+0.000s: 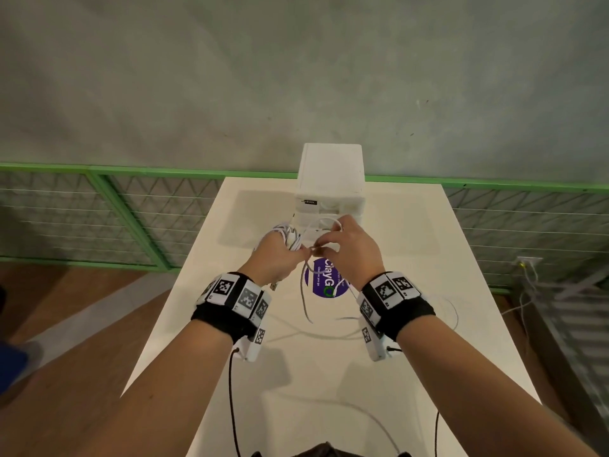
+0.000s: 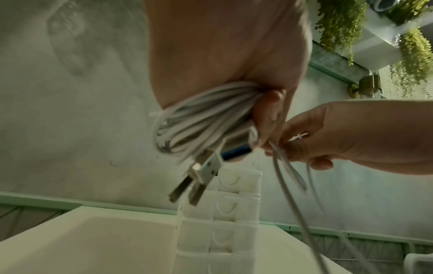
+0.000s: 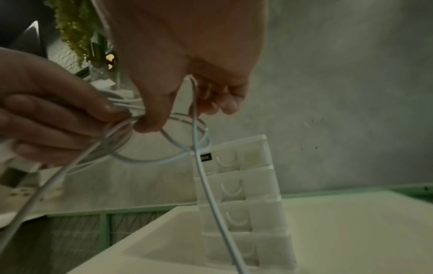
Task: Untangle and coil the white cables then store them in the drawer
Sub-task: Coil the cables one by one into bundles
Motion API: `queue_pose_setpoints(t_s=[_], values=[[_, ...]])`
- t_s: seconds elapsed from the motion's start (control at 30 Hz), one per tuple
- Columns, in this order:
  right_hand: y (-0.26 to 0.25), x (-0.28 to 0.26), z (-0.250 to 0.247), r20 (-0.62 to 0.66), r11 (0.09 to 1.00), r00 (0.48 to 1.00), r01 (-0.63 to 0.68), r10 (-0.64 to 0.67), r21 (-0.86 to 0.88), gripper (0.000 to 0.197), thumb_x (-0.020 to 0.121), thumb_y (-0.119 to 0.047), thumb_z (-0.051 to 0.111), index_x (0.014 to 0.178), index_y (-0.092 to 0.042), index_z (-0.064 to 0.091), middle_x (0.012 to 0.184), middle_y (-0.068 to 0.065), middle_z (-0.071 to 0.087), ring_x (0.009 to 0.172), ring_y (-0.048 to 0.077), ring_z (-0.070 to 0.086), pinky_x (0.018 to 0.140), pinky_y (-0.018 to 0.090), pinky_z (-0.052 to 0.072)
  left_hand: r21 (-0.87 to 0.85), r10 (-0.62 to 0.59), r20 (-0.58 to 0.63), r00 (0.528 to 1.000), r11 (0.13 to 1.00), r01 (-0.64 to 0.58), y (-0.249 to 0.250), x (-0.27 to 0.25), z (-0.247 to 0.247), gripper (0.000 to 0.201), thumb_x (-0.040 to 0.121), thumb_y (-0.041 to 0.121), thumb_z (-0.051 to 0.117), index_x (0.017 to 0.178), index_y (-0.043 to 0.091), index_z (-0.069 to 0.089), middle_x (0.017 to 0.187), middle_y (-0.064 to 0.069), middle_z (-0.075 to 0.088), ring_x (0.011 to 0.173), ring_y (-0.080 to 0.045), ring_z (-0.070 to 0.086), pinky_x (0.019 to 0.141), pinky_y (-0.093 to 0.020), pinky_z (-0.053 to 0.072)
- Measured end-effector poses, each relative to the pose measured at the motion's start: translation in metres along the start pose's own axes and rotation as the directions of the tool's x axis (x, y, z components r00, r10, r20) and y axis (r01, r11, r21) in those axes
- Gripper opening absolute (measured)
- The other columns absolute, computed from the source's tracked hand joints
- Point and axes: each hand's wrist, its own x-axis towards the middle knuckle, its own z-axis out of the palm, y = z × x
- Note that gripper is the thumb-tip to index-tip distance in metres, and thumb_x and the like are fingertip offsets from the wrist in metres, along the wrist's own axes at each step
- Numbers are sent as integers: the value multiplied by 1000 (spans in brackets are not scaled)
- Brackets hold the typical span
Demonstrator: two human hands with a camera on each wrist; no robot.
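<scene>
The left hand [image 2: 225, 61] has a tight grip on a bundle of white cables [image 2: 199, 115]. The right hand [image 1: 349, 252] pinches one loose cable [image 3: 206, 185] above the desk [image 1: 412, 341]. The drawer box [image 1: 331, 179] stands behind, drawers closed.

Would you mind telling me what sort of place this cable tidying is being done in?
Probably an indoor café or shared workspace, though I cannot be sure. A white table bearing a purple sticker stands against a bare concrete wall, a green mesh railing runs behind it, and hanging plants trail above.
</scene>
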Motion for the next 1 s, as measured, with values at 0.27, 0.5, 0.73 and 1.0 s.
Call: queue_pose_setpoints(t_s=[0.27, 0.5, 0.73, 1.0], values=[[19, 2, -6, -256, 993, 966, 72, -45, 98, 12, 71, -26, 77, 82, -24, 76, 101, 4, 60, 88, 22, 58, 77, 45, 49, 270, -12, -203, 979, 960, 68, -15, 3, -16, 23, 82, 20, 62, 65, 13, 48, 59, 1, 46, 59, -22, 48, 53, -25, 34], [-1, -1, -3, -193, 919, 898, 383, -395, -96, 31, 72, -17, 66, 100, -29, 69, 100, 1, 60, 92, 19, 52, 80, 33, 39, 239, -2, -122, 993, 971, 31, -4, 7, -12, 24, 78, 21, 64, 68, 19, 43, 59, 5, 45, 62, -22, 45, 65, -26, 37], [5, 4, -13, -535, 970, 832, 226, -146, 86, 27, 82, -6, 44, 96, -13, 65, 97, 6, 62, 93, 18, 53, 83, 26, 40, 148, 40, -63, 997, 989, -31, 4, 5, -14, 28, 81, 20, 64, 64, 22, 42, 55, 0, 48, 52, -23, 46, 56, -27, 37], [10, 4, -6, 184, 955, 983, -71, 18, 287, 42, 90, 3, 42, 122, -18, 58, 119, 8, 64, 110, 19, 59, 97, 28, 44, 429, 153, -26, 988, 894, -127, 4, 5, -16, 35, 86, 28, 61, 61, 23, 38, 60, 4, 44, 59, -15, 46, 55, -27, 33]])
